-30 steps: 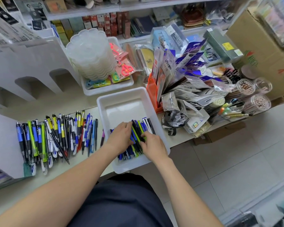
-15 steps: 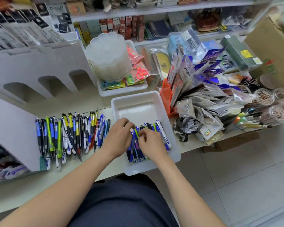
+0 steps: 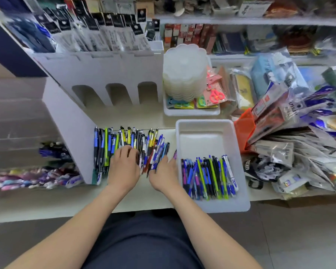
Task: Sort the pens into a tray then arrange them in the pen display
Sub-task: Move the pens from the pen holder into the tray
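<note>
A row of loose pens, blue, black, yellow and green, lies on the counter left of the white tray. My left hand rests on the middle of that row, fingers spread over the pens. At the row's right end my right hand has its fingers curled round a few blue pens. Several sorted pens lie side by side in the tray's near half. Behind the row stands the white pen display with three arched slots.
A second white tray behind holds stacked translucent lids and packaged scissors. An orange bin and a heap of packaged stationery crowd the right. A white divider panel bounds the pens on the left. The near tray corner overhangs the counter edge.
Both hands have left the tray and moved left onto the loose pens on the counter. The pens in the tray now lie in a neat row. The view has swung left.
</note>
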The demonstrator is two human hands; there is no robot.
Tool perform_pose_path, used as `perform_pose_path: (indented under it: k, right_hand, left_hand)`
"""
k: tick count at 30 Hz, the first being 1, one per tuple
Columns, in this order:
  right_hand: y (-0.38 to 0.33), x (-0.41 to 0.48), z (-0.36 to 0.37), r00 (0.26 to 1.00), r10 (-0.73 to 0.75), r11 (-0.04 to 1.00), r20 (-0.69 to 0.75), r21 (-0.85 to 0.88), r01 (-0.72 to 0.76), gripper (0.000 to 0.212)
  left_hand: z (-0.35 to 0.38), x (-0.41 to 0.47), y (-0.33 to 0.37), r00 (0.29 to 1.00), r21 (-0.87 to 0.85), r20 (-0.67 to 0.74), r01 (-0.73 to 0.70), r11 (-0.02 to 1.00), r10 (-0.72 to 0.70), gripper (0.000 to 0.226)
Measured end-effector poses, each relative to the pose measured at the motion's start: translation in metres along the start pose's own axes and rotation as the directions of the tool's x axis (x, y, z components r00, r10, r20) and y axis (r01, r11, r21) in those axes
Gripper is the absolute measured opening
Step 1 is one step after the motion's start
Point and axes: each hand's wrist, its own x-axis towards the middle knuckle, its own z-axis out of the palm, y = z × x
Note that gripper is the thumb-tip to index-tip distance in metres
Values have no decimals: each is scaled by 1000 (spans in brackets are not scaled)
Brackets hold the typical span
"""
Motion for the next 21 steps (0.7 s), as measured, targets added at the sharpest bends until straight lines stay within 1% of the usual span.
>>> perform_pose_path:
  k: [1, 2, 5, 7, 9, 11, 13, 17, 19, 21]
  right_hand:
    - [-4, 3, 3, 999, 39, 999, 1, 5, -39, 85]
    - [-8, 6, 6, 998, 67, 998, -18, 8, -66, 94]
    - [-17, 21, 19, 988, 109, 993, -112, -41, -114, 113]
    - [-27, 28, 22, 975, 126, 992, -184, -3, -129, 121]
    - [-34, 34, 21, 955, 144, 989, -260, 75, -128, 123]
    - [-37, 42, 20, 933, 192, 980, -305, 101, -169, 121]
    - [-37, 51, 20, 926, 237, 970, -295, 122, -209, 116]
    - [-41, 64, 21, 936, 269, 951, -228, 219, -220, 80]
    - [-47, 66, 23, 934, 277, 950, -227, 211, -231, 73]
    - [-52, 67, 25, 931, 275, 954, -239, 187, -234, 72]
  left_hand:
    - [-3, 1, -4, 1000, 18, 12, -4, 1000, 4, 44]
    - [-7, 2, -8, 1000, 31, 26, -13, 999, 12, 48]
    - [-16, 5, -20, 996, 44, 76, -45, 998, 42, 53]
    - [-21, 8, -26, 991, 53, 119, -65, 997, 58, 55]
    - [-23, 11, -31, 986, 70, 148, -90, 994, 79, 55]
    - [-25, 13, -35, 980, 84, 170, -117, 990, 101, 55]
    - [-27, 15, -38, 974, 101, 195, -139, 985, 117, 55]
    - [-28, 20, -42, 965, 122, 210, -183, 976, 155, 55]
    - [-29, 23, -43, 962, 138, 216, -200, 970, 167, 55]
    - [-29, 28, -45, 959, 152, 224, -212, 965, 175, 55]
